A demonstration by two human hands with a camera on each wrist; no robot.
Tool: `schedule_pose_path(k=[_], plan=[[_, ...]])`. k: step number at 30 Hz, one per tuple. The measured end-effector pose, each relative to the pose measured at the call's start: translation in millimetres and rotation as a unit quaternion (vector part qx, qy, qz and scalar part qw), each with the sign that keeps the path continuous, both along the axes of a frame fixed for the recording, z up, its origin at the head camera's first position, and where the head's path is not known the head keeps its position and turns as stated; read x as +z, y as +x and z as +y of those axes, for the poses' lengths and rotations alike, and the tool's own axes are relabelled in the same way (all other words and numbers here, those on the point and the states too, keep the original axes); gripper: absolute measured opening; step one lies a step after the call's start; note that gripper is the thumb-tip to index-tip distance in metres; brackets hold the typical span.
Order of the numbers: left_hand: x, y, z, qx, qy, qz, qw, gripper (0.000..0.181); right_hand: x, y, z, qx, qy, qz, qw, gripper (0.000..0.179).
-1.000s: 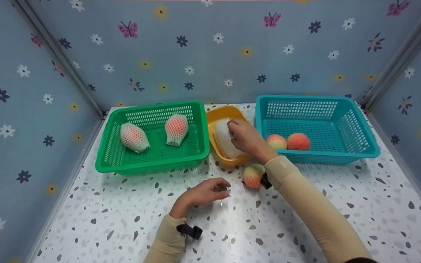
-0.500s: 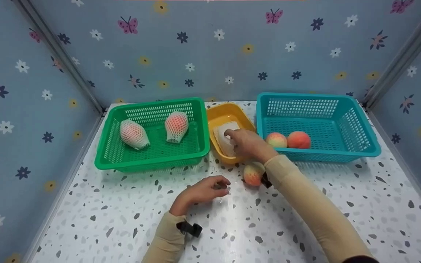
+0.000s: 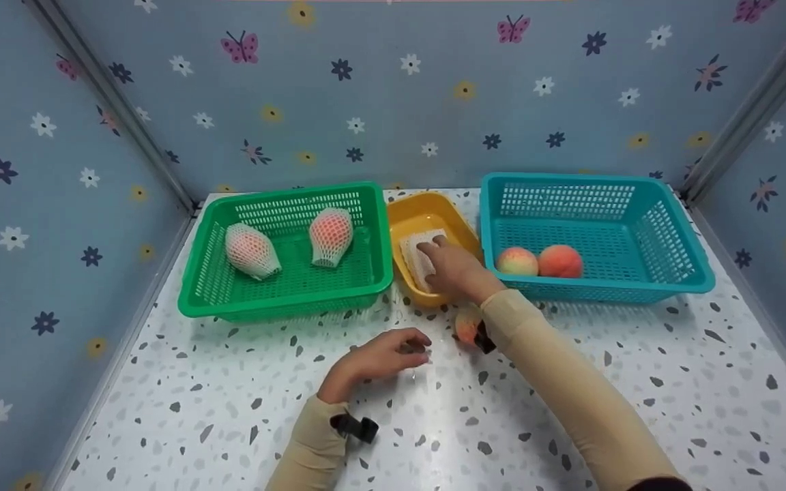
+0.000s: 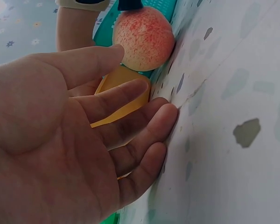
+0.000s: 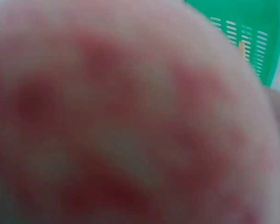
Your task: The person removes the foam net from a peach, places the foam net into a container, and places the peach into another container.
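My right hand [image 3: 458,268] reaches into the small yellow tray [image 3: 424,202], fingers spread over a stack of white foam fruit nets [image 3: 415,257]. Its fingertips are at the nets; whether they press on them I cannot tell. A loose peach [image 3: 466,326] sits on the table just in front of the tray, partly covered by the right wrist. That same peach [image 5: 130,116] fills most of the right wrist view, blurred, and hides the hand there. My left hand [image 3: 385,354] rests on the table nearer me, fingers loosely bent around nothing; the left wrist view shows its bare palm.
Left of the tray stands a green basket [image 3: 284,308] with two peaches [image 3: 330,235] in foam nets. On the right is a teal basket [image 3: 611,294] holding two bare peaches [image 3: 560,261]. Patterned walls enclose the speckled table [image 3: 229,409] at the back and sides.
The white nets stood higher under my right hand a second ago and now lie flatter. That hand has come down and its fingers have spread. The left hand has stayed in place.
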State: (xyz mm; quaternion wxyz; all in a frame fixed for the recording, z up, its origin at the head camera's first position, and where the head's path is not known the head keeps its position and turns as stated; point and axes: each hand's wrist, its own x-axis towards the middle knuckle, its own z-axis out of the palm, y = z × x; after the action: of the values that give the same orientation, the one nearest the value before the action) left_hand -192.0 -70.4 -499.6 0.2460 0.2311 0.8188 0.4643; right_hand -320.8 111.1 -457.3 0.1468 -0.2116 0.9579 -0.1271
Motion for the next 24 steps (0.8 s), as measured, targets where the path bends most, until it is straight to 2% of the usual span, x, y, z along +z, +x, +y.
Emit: schedule_pose_path(k=[2, 12, 15, 21, 24], plan=[[-0.8, -0.5, -0.3, -0.002, 0.001, 0.001, 1.0000, 0.032, -1.0, 0.3, -3, -0.013, 0.006, -0.009, 0.9999, 0.065], [0.1, -0.9, -0.9, -0.001, 0.006, 0.006, 1.0000, 0.031, 0.7, 1.9, -12, -0.029, 0.066, -0.051, 0.9960, 0.057], [1.3, -0.7, -0.6, 0.001, 0.005, 0.005, 1.0000, 0.030, 1.7, 1.4, -15, -0.029, 0.088, -0.049, 0.9945, 0.057], [-3.0, 0.8, -1.0, 0.001, 0.018, -0.002, 0.9998, 0.030, 1.3, 3.0, -23, -0.031, 0.103, -0.045, 0.9932, 0.058], [-4.2, -1.9, -1.7, -0.005, 0.018, 0.002, 0.9998, 0.031, 0.7, 1.3, -25, -0.036, 0.104, -0.041, 0.9931, 0.059]])
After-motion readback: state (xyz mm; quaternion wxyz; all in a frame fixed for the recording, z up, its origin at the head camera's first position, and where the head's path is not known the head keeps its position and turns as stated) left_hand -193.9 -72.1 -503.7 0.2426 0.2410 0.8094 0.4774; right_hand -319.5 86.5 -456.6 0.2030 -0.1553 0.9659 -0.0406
